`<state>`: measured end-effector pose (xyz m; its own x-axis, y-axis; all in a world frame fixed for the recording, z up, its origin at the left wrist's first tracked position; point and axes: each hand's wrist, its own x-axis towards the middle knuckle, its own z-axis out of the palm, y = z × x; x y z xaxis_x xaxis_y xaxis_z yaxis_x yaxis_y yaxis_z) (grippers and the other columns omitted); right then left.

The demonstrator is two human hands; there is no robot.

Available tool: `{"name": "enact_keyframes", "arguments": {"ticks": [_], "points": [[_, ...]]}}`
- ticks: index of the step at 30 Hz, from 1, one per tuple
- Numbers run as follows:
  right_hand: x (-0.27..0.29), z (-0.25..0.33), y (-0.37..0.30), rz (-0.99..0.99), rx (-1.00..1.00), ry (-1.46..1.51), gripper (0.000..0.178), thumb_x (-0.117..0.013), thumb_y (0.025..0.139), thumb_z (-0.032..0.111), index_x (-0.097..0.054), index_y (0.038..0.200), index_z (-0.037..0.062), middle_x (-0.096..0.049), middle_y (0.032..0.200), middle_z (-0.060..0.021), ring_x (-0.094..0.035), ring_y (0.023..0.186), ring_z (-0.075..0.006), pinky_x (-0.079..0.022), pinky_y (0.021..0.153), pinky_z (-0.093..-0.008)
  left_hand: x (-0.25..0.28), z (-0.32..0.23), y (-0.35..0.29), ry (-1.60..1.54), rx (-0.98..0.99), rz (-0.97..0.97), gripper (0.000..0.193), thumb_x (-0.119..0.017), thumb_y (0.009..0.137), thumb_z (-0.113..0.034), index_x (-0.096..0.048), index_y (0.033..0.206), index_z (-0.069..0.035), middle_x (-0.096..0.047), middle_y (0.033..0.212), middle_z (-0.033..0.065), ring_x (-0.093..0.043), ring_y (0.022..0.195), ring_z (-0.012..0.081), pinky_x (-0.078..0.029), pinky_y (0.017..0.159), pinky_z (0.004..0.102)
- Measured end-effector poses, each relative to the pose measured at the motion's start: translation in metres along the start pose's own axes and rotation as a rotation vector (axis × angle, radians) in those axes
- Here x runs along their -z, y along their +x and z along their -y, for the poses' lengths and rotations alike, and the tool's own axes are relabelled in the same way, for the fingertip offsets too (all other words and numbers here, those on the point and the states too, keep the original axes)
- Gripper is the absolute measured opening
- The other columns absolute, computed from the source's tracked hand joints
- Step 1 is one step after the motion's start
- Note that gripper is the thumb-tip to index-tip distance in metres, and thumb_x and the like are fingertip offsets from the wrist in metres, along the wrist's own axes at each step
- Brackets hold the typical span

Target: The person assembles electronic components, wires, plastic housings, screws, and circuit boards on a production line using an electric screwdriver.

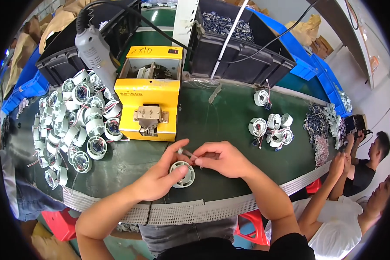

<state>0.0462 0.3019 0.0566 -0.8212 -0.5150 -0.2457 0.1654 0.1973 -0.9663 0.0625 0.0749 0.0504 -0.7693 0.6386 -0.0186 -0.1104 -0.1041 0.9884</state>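
Observation:
My left hand (159,175) grips a white round plastic housing (187,180) with a ringed face, just above the near edge of the green bench. Its thumb presses on the housing's face. My right hand (223,159) is closed in a pinch at the housing's far side, close to my left fingertips. What sits between its fingers is too small to make out. Beyond my hands stands a yellow machine (149,97) with a small metal block (150,113) on its front.
At left lies a heap of similar housings with wires (71,125). Several more housings (273,130) rest at right, before piles of small blue and pink parts (318,134). A grey handheld tool (93,54) hangs over the heap. Black crates (242,60) stand behind. Co-workers (333,216) sit at right.

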Motion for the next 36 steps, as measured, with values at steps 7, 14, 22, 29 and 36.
{"name": "enact_keyframes", "arguments": {"ticks": [7,14,22,29,36], "points": [[-0.005,0.004,-0.007,0.045,0.281,0.123,0.017,-0.060,0.088,0.007,-0.063,0.073,-0.0005,-0.056,0.090,-0.0081,-0.056,0.081,-0.0142,-0.045,0.068,-0.0260,0.008,0.009,-0.002,-0.257,-0.039,0.004,0.045,-0.056,0.094,-0.034,-0.046,0.124,-0.002,-0.057,0.107,0.0072,-0.056,0.097,0.0140,-0.048,0.084,0.0277],[-0.028,0.009,-0.009,-0.118,0.606,-0.418,0.012,-0.071,0.072,0.007,-0.061,0.065,0.0050,-0.050,0.085,-0.0060,-0.049,0.075,-0.0196,-0.040,0.064,-0.0307,0.003,0.000,0.002,-0.617,0.230,-0.102,0.055,-0.028,0.100,-0.047,-0.052,0.113,0.000,-0.062,0.098,0.0105,-0.062,0.089,0.0174,-0.054,0.072,0.0325],[-0.051,0.013,-0.014,-0.319,0.706,-0.879,0.012,-0.074,0.073,0.009,-0.062,0.074,0.0051,-0.050,0.082,-0.0059,-0.056,0.068,-0.0188,-0.047,0.055,-0.0304,-0.004,0.002,0.003,-0.356,0.223,-0.202,0.037,-0.039,0.102,-0.028,-0.058,0.113,0.002,-0.063,0.095,0.0047,-0.057,0.085,0.0078,-0.046,0.077,0.0231],[-0.035,0.014,-0.017,-0.535,0.813,-0.812,0.018,-0.077,0.071,0.004,-0.067,0.086,0.0045,-0.061,0.096,-0.0067,-0.063,0.067,-0.0160,-0.054,0.057,-0.0263,-0.007,0.004,0.003,-0.586,0.075,-0.383,0.037,-0.041,0.101,-0.029,-0.055,0.122,0.000,-0.064,0.099,0.0054,-0.062,0.089,0.0120,-0.051,0.079,0.0264],[-0.038,0.027,-0.024,-0.218,0.128,0.023,0.014,-0.067,0.084,0.004,-0.065,0.097,-0.0020,-0.066,0.089,-0.0094,-0.065,0.074,-0.0132,-0.053,0.057,-0.0239,-0.012,0.008,-0.002,-0.538,-0.102,-0.425,0.037,-0.042,0.101,-0.026,-0.051,0.126,0.000,-0.060,0.113,0.0071,-0.059,0.099,0.0133,-0.048,0.087,0.0281]]}}
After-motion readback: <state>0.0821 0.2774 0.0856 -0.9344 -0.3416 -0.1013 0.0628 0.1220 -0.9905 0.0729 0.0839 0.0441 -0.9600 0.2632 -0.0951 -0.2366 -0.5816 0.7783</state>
